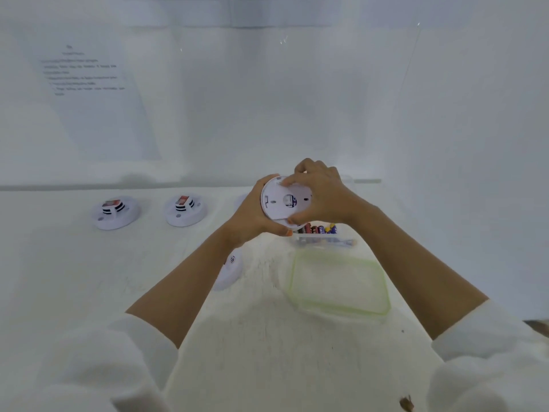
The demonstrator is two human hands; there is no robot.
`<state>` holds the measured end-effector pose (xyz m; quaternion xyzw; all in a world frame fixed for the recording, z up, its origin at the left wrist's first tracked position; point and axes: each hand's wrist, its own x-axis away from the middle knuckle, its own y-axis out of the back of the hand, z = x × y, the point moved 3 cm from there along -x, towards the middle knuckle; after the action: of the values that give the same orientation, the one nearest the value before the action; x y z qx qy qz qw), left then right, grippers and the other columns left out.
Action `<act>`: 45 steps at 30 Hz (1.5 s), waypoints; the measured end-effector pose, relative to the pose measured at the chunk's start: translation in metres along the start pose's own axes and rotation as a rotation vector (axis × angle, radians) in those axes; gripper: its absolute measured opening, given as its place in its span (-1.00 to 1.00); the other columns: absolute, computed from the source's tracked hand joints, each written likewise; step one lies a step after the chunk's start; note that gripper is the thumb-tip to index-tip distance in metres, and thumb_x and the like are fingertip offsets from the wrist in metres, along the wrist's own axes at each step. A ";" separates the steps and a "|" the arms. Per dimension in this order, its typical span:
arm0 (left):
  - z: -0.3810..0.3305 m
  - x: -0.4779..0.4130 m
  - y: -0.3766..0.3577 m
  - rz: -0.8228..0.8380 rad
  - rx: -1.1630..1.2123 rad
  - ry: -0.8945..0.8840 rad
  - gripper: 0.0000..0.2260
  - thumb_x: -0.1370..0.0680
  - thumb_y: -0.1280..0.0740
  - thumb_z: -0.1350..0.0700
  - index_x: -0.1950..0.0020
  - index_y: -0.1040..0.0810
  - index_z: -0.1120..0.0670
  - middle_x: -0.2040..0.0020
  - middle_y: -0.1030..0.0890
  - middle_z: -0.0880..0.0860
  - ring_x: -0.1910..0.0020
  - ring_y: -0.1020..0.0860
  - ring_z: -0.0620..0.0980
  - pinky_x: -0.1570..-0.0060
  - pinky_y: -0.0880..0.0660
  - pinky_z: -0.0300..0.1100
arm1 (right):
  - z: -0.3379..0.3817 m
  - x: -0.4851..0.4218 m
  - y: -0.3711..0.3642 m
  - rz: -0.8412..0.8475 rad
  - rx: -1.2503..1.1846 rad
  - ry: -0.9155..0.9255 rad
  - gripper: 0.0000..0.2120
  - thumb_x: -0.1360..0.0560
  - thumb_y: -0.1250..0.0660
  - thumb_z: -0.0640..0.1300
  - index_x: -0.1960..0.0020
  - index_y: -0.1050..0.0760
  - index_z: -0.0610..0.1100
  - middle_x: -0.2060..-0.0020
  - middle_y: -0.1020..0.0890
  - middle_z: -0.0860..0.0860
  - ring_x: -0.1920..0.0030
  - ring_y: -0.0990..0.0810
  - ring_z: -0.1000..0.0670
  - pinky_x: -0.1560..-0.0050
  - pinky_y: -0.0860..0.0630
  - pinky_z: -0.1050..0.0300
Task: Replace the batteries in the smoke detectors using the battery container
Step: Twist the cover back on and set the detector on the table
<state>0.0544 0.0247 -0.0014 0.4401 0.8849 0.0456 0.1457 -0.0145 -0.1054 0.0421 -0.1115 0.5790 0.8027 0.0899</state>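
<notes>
Smoke detector (277, 207) held up above table (267, 346), flat back facing camera. Left hand (252, 217) grips its left rim; right hand (325, 197) pinches its right edge. Battery container (325, 234) just beneath hands, green-rimmed lid (340, 282) nearer. Two opened detectors (116, 213) at left.

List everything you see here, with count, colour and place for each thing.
open smoke detectors: two, white, far left
held smoke detector: one, white, between both hands
partly hidden smoke detector: one, white, under the left forearm
battery container: one, clear, beyond the lid
batteries: several, mixed colours, in the container
lid: one, clear with green rim, near right
printed sheet: one, white, upper left
left hand: grips held detector's left rim
right hand: pinches its right side
</notes>
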 end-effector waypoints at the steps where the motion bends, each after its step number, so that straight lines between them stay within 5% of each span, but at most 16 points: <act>1: 0.002 -0.004 0.001 0.002 -0.002 0.009 -0.18 -0.11 -0.51 0.32 -0.30 -0.28 0.00 -0.16 -0.44 -0.07 -0.08 -0.49 -0.28 0.10 -0.50 -0.37 | -0.002 -0.003 0.000 0.004 0.007 -0.005 -0.33 -0.17 -0.43 0.15 -0.25 -0.45 0.04 0.02 -0.28 0.11 -0.02 -0.23 0.11 -0.07 -0.08 0.20; 20: 0.021 -0.036 0.001 0.003 0.023 0.040 -0.11 -0.11 -0.50 0.37 -0.37 -0.23 0.05 -0.21 -0.41 0.00 -0.15 -0.46 -0.14 0.07 -0.52 -0.31 | -0.034 -0.024 0.001 0.108 -0.055 0.008 -0.37 -0.30 -0.52 0.01 -0.32 -0.43 -0.04 -0.14 -0.38 0.02 -0.07 -0.26 0.10 -0.06 -0.21 0.25; 28: 0.023 -0.035 -0.003 -0.028 0.006 0.054 -0.10 -0.10 -0.53 0.32 -0.38 -0.25 0.05 -0.21 -0.44 0.03 -0.18 -0.46 -0.06 -0.01 -0.56 -0.19 | -0.045 -0.018 -0.004 -0.027 -0.044 0.000 -0.42 -0.22 -0.54 0.12 -0.21 -0.52 0.09 -0.08 -0.23 0.09 -0.13 -0.16 0.09 -0.13 0.03 0.25; 38: 0.017 -0.032 -0.005 -0.118 -0.009 0.033 -0.15 -0.09 -0.55 0.41 -0.29 -0.30 0.04 -0.11 -0.48 -0.04 -0.05 -0.50 -0.16 0.12 -0.52 -0.37 | -0.043 -0.011 -0.023 -0.080 -0.067 -0.005 -0.34 -0.28 -0.29 0.26 -0.32 -0.41 0.00 -0.04 -0.30 0.11 -0.18 -0.25 0.08 -0.08 0.02 0.26; 45: 0.014 -0.027 -0.003 -0.168 -0.026 -0.010 -0.18 -0.11 -0.56 0.43 -0.24 -0.31 0.01 -0.08 -0.48 -0.06 -0.03 -0.51 -0.15 0.14 -0.51 -0.39 | -0.041 -0.011 -0.025 -0.095 -0.113 -0.024 -0.43 -0.38 -0.42 0.12 -0.34 -0.39 0.01 -0.10 -0.37 0.05 -0.20 -0.31 0.04 -0.05 0.01 0.27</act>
<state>0.0718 0.0009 -0.0092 0.3625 0.9173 0.0425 0.1594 0.0058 -0.1364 0.0098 -0.1339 0.5259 0.8301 0.1282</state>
